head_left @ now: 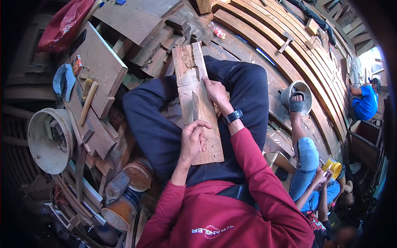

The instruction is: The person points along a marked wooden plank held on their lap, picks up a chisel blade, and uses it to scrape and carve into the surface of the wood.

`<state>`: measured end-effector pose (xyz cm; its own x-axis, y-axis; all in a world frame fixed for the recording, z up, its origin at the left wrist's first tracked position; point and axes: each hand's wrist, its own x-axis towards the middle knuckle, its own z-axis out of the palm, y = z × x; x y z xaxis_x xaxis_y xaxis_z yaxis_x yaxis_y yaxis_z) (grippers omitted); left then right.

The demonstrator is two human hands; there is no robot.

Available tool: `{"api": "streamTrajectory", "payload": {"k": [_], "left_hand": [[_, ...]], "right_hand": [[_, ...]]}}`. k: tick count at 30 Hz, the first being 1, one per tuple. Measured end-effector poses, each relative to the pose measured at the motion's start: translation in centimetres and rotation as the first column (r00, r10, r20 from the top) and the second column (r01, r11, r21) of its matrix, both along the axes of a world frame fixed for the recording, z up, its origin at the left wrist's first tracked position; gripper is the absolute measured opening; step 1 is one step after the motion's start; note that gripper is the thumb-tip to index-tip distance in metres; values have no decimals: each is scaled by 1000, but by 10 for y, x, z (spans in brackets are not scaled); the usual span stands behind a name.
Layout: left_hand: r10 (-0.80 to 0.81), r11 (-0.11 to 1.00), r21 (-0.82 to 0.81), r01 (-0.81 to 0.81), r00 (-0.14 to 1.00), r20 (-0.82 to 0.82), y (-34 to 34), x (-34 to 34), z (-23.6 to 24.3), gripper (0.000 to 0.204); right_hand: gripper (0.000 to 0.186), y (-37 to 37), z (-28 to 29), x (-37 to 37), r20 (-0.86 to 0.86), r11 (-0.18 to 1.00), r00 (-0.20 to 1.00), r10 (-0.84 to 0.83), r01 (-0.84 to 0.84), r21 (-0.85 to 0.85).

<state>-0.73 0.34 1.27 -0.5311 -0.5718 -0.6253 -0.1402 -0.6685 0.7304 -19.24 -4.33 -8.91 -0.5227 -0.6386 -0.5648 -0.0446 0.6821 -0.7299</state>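
Observation:
A long wooden board (206, 142) lies lengthwise across my lap, between my spread knees. Its far end has a rough, carved-looking patch, and pencil-like lines cross its face. My left hand (192, 140) is closed over the near half of the board. From it a narrow, pointed knife-like blade (195, 106) reaches away from me along the wood; the handle is hidden in the hand. Farther up, my right hand (216, 94), with a dark watch at the wrist, grips the board's right edge.
Left are a mallet (88, 103) on planks, a white bucket (50, 140) and an orange-brown tub (118, 217). Long curved timbers (264, 45) carry a hammer (286, 42). A seated person (304, 165) at right rests a foot by a grey bucket (307, 93); another, in blue (366, 103), sits farther off.

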Motion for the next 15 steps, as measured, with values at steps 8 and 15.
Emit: {"api": "streamTrajectory", "payload": {"k": [8, 15], "left_hand": [[-1, 1000, 16, 1, 1000, 1, 10, 6, -1, 25], [-8, 1000, 29, 9, 1000, -25, 7, 4, -1, 25]], "right_hand": [[66, 0, -6, 0, -12, 1000, 1000, 5, -5, -6], [67, 1, -3, 0, -23, 1000, 1000, 10, -10, 12]]}}
